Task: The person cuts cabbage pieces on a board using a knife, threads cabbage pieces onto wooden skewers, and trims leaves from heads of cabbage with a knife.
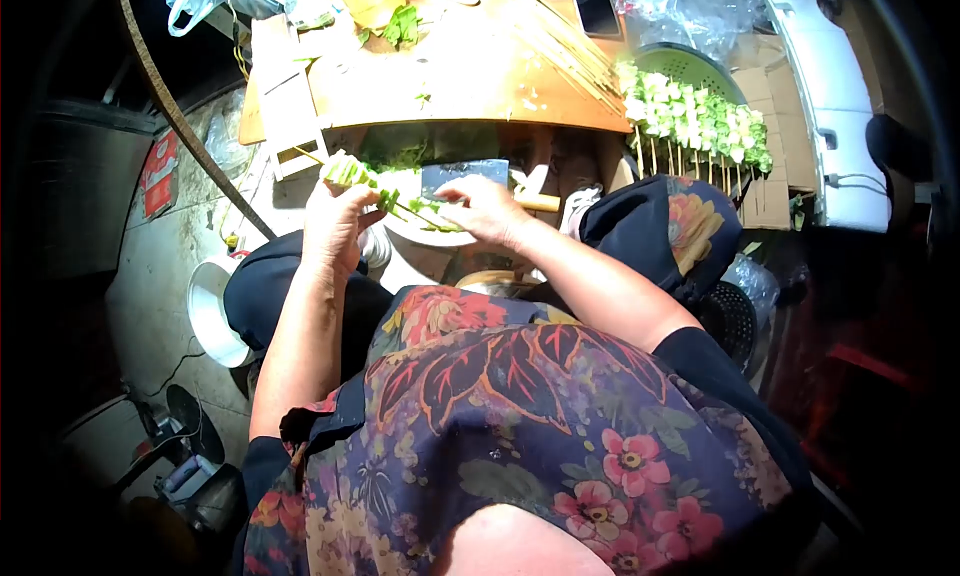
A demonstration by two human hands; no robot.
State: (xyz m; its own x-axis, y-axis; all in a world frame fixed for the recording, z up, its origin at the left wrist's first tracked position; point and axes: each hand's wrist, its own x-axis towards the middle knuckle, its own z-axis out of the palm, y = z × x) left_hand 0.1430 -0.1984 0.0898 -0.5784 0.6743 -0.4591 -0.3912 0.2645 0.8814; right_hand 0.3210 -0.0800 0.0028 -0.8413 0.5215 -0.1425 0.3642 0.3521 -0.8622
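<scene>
My left hand [338, 216] is closed around a skewer of pale green vegetable pieces [347, 170], its thin stick slanting down to the right. Close to the lower right end of that stick, my right hand [485, 211] has its fingers curled together; what they pinch is too small to make out. Behind the right fingers lies a cleaver [478, 172] with a wooden handle [538, 203]. Both hands are over a white basin [405, 233] between my knees, with cut greens [400, 159] at its far side.
A wooden table [450, 81] stands ahead, bearing loose bamboo sticks [575, 51] and a leaf [402, 26]. Finished vegetable skewers [695, 121] lie in rows at the right by a green colander [690, 64]. A white bucket [215, 311] stands by my left leg.
</scene>
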